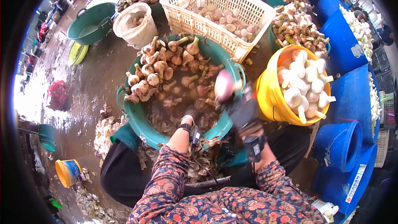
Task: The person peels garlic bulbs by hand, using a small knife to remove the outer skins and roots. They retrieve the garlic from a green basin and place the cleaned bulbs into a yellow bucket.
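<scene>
**Garlic station, wet yard floor**

The ground was a wet concrete floor (93, 81), puddled and glaring at the left edge. No counter: everything stood on the floor around my knees.

- Directly in front of me: a green tub (137, 120) of murky water. Unpeeled garlic heads (155, 68) with stalks were heaped along its far and left side, and more lay sunk in the water.
- My left hand (191, 113) was down inside the tub at the near side, among the soaking heads. It was dark and partly hidden, so I could not tell whether it was closed on anything.
- My right hand (242, 110), in a dark glove, was raised over the tub's right rim, fingers clamped around one garlic bulb (224, 85). The bulb looked pinkish and blurred, and sat just above the glove.
- Just right of that hand: a yellow bucket (267, 99), tilted toward me and piled with clean white peeled bulbs.
- Behind the tub: a white crate (182, 8) with a shallow layer of pale bulbs, and to its left a white bucket (143, 33).
- Far left: an empty second green basin (89, 27).
- Right side: blue bins (344, 45), one lying on its side by my leg.
- Loose garlic skins (103, 135) were scattered left of the tub and in my lap. A small yellow pail (68, 173) lay tipped near them.
</scene>
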A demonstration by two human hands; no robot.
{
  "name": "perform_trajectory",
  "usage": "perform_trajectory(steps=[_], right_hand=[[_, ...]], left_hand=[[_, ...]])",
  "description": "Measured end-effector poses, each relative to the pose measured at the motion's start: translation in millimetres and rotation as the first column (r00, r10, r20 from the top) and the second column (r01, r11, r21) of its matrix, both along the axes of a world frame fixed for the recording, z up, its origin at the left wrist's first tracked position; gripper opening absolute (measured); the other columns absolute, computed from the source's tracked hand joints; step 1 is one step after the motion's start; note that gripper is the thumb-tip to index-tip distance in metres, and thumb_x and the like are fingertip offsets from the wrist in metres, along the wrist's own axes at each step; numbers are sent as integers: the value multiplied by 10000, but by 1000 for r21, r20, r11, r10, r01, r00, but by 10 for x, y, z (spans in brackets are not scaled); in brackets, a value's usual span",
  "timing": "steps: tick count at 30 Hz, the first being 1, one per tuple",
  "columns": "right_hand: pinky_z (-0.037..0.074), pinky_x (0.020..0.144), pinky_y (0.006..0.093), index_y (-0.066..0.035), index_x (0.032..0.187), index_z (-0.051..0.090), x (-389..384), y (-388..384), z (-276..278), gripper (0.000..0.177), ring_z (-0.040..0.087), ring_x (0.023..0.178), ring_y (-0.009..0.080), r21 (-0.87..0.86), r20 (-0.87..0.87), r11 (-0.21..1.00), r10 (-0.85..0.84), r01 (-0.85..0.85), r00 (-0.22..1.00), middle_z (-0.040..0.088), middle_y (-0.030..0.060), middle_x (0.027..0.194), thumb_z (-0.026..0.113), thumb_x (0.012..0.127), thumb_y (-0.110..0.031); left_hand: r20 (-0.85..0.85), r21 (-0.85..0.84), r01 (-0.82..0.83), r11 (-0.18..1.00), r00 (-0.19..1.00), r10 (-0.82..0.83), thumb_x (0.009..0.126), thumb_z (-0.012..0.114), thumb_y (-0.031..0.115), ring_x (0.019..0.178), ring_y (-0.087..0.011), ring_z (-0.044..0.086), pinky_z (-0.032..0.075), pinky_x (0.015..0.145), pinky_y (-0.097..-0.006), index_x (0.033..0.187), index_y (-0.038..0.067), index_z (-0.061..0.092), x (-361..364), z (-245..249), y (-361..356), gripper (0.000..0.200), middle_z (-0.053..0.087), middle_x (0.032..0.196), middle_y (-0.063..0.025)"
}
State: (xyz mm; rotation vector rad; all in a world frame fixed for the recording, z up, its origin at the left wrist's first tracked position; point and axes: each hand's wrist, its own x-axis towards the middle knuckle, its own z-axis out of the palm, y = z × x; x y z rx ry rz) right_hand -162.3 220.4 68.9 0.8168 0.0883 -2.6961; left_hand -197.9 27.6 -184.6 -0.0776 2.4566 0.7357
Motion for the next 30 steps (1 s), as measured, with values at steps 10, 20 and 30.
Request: perform_trajectory(steps=[10,20,30], right_hand=[[509,657,317,-67,974,579,754,77,-281,350,619,679,192,536,-39,816,276,-213,960,629,52,806,517,910,-405],[518,642,262,-25,1031,580,1053,-123,-703,431,610,716,134,741,101,553,468,-381,878,624,63,857,546,890,-431],[479,540,252,-13,962,610,986,-267,-872,468,614,617,125,810,167,399,545,-429,822,633,56,762,566,875,-471]], left_hand=[[83,302,296,906,939,-335,749,614,428,811,-317,641,494,752,-392,982,42,657,1142,1413,-404,453,663,860,-167],[-117,74,14,997,993,-5,740,660,449,843,-355,625,486,782,-401,967,55,659,1092,1783,-946,454,648,879,-213],[-255,-198,638,744,700,-667,748,657,301,992,-278,588,472,847,-354,1222,112,509,-69,-1567,-1579,532,584,1138,-163]])
